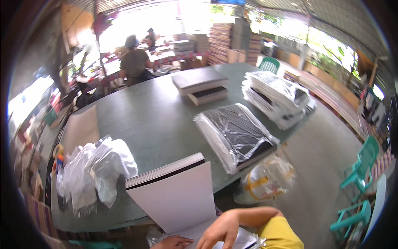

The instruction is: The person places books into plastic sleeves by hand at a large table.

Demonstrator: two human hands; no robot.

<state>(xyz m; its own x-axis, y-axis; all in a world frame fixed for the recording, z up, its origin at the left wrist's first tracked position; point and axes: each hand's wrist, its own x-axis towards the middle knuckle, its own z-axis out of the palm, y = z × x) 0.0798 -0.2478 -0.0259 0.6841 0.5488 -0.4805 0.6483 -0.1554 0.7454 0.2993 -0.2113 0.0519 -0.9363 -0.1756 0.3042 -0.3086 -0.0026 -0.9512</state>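
A thick white-paged album (174, 195) stands open against the near table edge. Its upper part leans upright, with a layered white and black edge on top, and a white page (195, 230) lies low in front of me. My left hand (176, 242) rests on that page, fingers stretched out and apart. Just right of it, my right hand (219, 232) bends down over the page, fingers apart, with nothing visible in them; the lower edge of the picture cuts off the fingertips. Crinkled clear plastic (152, 235) shows beside the album at the bottom.
On the green table (145, 120) lie loose clear plastic bags (99, 166), tape rolls (58, 155), plastic-wrapped black albums (238, 135), another wrapped pile (277, 97) and unwrapped albums (201, 81). A plastic-lined bin (269, 178) and green chairs (360, 166) stand right. Two people work beyond.
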